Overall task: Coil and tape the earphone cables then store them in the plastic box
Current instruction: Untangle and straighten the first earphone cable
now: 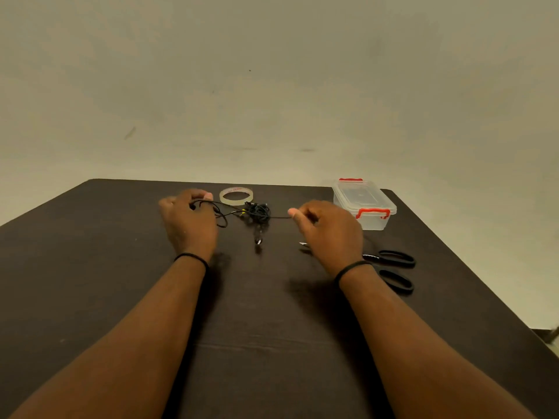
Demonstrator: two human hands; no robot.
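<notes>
A tangle of black earphone cables (257,212) hangs between my two hands above the dark table (121,282). My left hand (189,220) grips one stretch of cable, with a loop drooping beside it. My right hand (328,229) pinches the other stretch, pulled taut from the tangle. A plug end dangles below the tangle. A roll of clear tape (236,195) lies flat just behind the cables. The clear plastic box (364,204) with red latches stands closed at the back right.
Black-handled scissors (390,267) lie on the table to the right, partly hidden under my right wrist. A plain wall rises behind the table's far edge. The table's right edge slants down toward the lower right.
</notes>
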